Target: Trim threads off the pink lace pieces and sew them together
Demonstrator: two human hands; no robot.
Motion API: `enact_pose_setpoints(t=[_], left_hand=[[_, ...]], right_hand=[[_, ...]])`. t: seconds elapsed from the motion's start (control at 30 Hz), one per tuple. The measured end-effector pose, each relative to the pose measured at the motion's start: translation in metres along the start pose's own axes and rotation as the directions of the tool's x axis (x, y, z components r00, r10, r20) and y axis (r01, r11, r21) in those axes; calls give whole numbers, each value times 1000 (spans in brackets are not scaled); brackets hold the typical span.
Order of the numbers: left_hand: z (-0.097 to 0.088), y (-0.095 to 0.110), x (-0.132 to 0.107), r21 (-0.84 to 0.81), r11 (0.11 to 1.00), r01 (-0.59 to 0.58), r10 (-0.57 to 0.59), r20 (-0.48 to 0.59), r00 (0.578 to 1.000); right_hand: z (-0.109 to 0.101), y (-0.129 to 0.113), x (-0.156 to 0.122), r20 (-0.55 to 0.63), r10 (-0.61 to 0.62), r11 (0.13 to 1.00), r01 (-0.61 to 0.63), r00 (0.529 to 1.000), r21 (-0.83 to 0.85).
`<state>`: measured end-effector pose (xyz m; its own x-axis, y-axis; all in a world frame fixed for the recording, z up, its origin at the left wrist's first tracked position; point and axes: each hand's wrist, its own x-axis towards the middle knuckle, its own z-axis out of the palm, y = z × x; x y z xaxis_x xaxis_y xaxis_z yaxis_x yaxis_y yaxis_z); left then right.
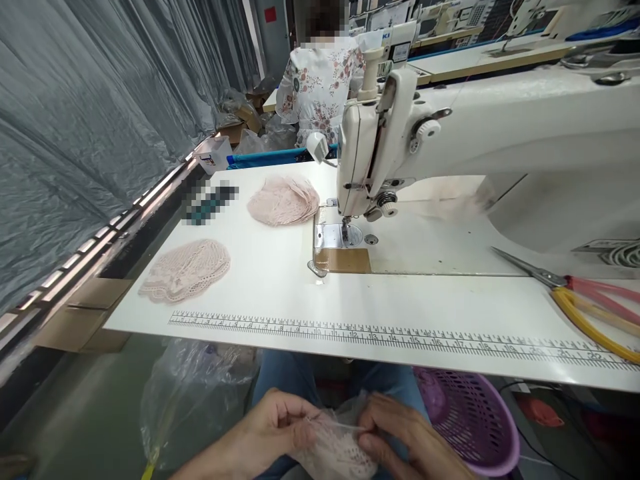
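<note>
Below the table's front edge, over my lap, both hands pinch a pale pink piece of lace fabric (336, 448). My left hand (280, 427) grips its left side between thumb and fingers. On the other side, my right hand (395, 433) pinches the upper right edge, where sheer material shows. The piece's lower end runs out of the picture. On the table, a stack of pink lace pieces (283, 200) lies left of the needle of the white sewing machine (370, 153). Nearer me at the left lies another lace piece (186, 270), flat.
Scissors with red and yellow handles (560, 287) lie on the right of the white table (270, 280), which has a printed ruler (400, 337) along its front. A purple basket (493, 427) and a clear plastic bag (195, 393) are below. A person (323, 87) is beyond the machine.
</note>
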<state>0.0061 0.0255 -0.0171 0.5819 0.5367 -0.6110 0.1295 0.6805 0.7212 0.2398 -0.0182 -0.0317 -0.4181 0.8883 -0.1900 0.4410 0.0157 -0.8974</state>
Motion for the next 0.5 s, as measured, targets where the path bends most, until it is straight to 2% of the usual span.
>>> enact_pose_setpoints(t=[0.1,0.2,0.33,0.43,0.5], left_hand=[[-2,4,-3,37,999,16,-17,18,1000],[-5,4,-6,79,997,11,-14,39,999],[-12,2,-9,155,988,-20,8,76,997],[-19,4,-10,177,982,-60,46,80,996],[-23,5,-12,170,981,-91,78,84,993]], right_hand=[[-11,-11,3,33,-54,994,51,998,93],[-20,-19,14,171,-62,977,25,983,212],[-17,-17,35,393,-149,971,59,907,232],[-11,-9,45,413,-100,980,17,905,199],[-8,-4,46,409,-77,957,-48,909,285]])
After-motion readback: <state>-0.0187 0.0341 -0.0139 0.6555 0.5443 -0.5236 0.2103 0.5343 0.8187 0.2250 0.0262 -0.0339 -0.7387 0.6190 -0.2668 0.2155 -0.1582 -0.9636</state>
